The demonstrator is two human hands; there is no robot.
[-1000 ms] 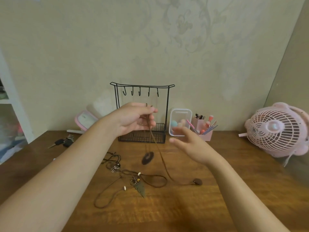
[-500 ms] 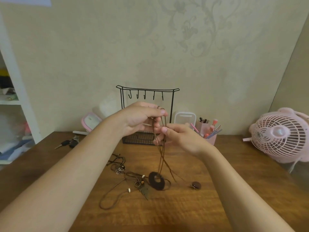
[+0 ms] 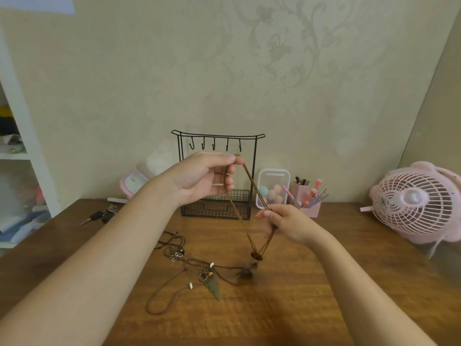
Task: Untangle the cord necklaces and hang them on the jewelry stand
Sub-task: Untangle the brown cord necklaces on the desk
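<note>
Your left hand (image 3: 200, 178) fingers pinch brown cord necklace (image 3: 255, 187) mid-frame; right hand (image 3: 291, 224) fingers grip it lower; pendant (image 3: 245, 272) blurred.

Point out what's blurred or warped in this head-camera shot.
Head view: the dangling pendant under the held cord necklace is smeared by motion; the jewelry stand and fan read sharp; the wide lens tilts the white shelf upright at the left edge; light is soft, no glare.
</note>
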